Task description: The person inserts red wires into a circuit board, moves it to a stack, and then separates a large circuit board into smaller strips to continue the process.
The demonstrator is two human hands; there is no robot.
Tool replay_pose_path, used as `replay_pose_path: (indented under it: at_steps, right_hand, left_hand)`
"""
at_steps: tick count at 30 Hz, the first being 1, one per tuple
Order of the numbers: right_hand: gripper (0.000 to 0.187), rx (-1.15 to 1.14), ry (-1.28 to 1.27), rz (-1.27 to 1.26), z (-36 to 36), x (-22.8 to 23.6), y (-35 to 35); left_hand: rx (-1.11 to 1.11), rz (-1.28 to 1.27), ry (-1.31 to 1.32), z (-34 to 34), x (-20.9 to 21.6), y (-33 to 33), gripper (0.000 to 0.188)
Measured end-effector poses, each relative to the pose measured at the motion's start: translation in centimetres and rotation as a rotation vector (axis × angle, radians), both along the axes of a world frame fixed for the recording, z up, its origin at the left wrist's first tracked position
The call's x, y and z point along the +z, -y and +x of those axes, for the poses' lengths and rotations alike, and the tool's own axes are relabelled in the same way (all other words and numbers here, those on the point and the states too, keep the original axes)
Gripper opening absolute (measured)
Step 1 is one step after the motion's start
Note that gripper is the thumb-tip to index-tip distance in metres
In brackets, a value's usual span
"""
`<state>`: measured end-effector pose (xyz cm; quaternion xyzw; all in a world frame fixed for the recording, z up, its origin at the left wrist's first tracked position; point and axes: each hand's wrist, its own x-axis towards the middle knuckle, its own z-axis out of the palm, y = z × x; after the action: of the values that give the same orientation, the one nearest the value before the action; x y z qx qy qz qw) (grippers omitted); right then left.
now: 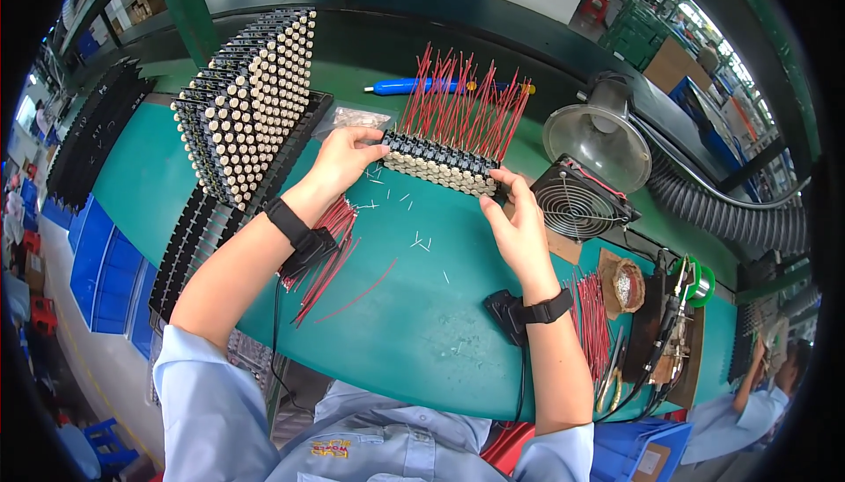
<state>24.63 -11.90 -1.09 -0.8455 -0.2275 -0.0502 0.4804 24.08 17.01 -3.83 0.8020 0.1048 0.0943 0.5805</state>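
A block of small black parts with beige round ends (440, 174) lies on the green work mat, with rows of thin red wires (462, 108) standing up from it. My left hand (346, 161) grips its left end between thumb and fingers. At the right end, the thumb and fingers of my right hand (519, 222) close on the block's edge. Below my left wrist is a loose bundle of red wires (326, 262). Short white bits (421, 242) are scattered on the mat in front of the block. A blue pen-shaped tool (414, 86) lies behind the wires.
A tall stack of similar beige-ended parts (251, 112) stands at the left beside black slotted strips (180, 257). At the right are a fan (568, 200), a metal fume hood (598, 134), red wires (590, 323), a solder spool (700, 281) and hand tools (616, 367). Another person sits far right.
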Motion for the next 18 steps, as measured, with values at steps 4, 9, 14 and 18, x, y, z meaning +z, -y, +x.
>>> replay_pose_path:
  at_steps: [4,9,14,18]
  right_hand:
    - [0.040,0.000,-0.006,0.004,-0.06,-0.11,0.12]
    - [0.039,-0.001,-0.019,0.011,-0.11,-0.30,0.21]
    - [0.041,0.008,-0.008,0.038,0.08,-0.53,0.33]
    - [0.041,-0.001,-0.068,0.071,-0.21,0.33,0.26]
  left_hand:
    - [0.008,0.007,-0.020,-0.05,-0.06,0.02,0.040]
    - [0.013,0.009,-0.039,-0.10,-0.08,0.05,0.040]
    - [0.069,0.039,-0.003,0.13,-0.52,-0.19,0.036]
    - [0.132,0.033,0.023,0.38,-0.82,-0.59,0.033]
